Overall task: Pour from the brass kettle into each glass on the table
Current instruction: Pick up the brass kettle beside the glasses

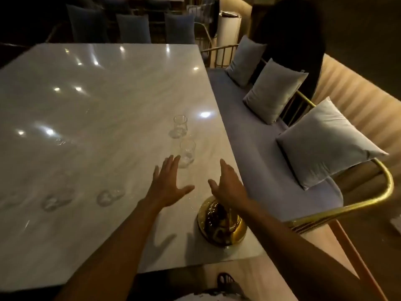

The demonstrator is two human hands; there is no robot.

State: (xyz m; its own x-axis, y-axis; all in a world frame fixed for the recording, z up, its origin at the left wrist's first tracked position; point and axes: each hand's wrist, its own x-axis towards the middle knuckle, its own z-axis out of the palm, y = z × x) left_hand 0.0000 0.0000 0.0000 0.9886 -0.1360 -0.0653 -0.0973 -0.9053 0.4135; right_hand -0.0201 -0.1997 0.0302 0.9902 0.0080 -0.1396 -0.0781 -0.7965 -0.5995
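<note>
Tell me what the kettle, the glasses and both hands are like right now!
Brass kettle: standing on the table, not held.
Near glass: upright, looks empty.
Far glass: upright, looks empty.
Blurry glasses on the left: too blurred to tell.
Left hand: open, fingers spread, holding nothing.
Right hand: open above the kettle, holding nothing.

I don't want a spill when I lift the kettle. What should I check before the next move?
1. Both free and open, left hand and right hand: ok.
2. The kettle stands on the table: ok.
3. The near glass upright: ok.
4. The far glass upright: ok.
5. How full the kettle is: cannot tell.
6. Whether the blurred shapes at left are glasses: cannot tell.
</note>
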